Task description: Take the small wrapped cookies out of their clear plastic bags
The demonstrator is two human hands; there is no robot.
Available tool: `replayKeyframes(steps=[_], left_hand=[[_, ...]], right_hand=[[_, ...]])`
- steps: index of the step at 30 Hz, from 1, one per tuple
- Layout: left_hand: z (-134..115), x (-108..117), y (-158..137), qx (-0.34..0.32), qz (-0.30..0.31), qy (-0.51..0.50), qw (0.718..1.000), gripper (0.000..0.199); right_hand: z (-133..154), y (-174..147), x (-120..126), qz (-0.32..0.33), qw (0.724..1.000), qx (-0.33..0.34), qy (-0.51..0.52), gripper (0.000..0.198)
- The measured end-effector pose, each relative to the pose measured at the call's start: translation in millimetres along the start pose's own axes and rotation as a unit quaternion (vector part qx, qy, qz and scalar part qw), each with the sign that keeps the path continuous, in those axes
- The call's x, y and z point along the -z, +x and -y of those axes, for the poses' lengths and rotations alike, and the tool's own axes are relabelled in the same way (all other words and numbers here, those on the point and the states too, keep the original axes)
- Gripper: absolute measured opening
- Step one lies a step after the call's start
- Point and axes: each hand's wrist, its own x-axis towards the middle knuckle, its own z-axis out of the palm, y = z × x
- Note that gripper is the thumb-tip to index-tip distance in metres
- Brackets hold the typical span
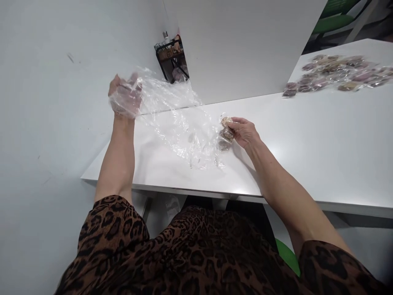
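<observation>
Above the left end of the white table (307, 139), the person's left hand (126, 96) is raised and veiled in clear plastic film (196, 139); I cannot tell whether its fingers are clenched. Beyond stands a black rack (166, 53). The film spreads crumpled rightward to a few small wrapped pieces (227, 134), which the right hand (245, 131) pinches between thumb and fingers. Farther right, many similar packets (334, 73) lie spread on the tabletop, well apart from the hand.
</observation>
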Motion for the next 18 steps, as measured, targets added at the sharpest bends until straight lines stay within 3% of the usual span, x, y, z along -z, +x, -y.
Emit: replayKeyframes(steps=[2,4,7,11,13,15,17,18], left_hand=[[20.2,18.0,4.1,0.035,-0.023,-0.063,0.997,0.037],[39.7,39.9,6.8,0.069,-0.068,-0.050,0.994,0.029],[61.6,78.6,5.9,0.127,-0.143,0.157,0.969,0.019],[69.5,122.9,-6.2,0.155,-0.200,0.397,0.882,0.011],[66.5,129.0,-15.1,0.106,-0.240,0.448,0.855,0.028],[63.0,116.9,-26.8,-0.010,-0.250,0.498,0.830,0.050],[63.0,84.8,-44.2,-0.147,-0.190,0.522,0.818,0.056],[65.5,62.3,-55.9,-0.177,-0.122,0.516,0.829,0.048]], right_hand=[[0.6,1.6,1.4,-0.008,1.000,0.000,-0.005,0.033],[0.8,3.6,2.8,-0.017,1.000,0.003,-0.005,0.034],[1.5,7.9,5.2,-0.033,0.999,0.015,0.000,0.033],[2.5,13.8,7.8,-0.060,0.997,0.044,0.005,0.031],[2.0,16.4,9.3,-0.071,0.996,0.060,0.007,0.031],[0.4,19.7,11.7,-0.081,0.994,0.076,0.008,0.032],[-2.4,24.0,15.5,-0.089,0.992,0.089,0.004,0.032],[-4.1,26.4,17.7,-0.092,0.991,0.095,-0.001,0.032]])
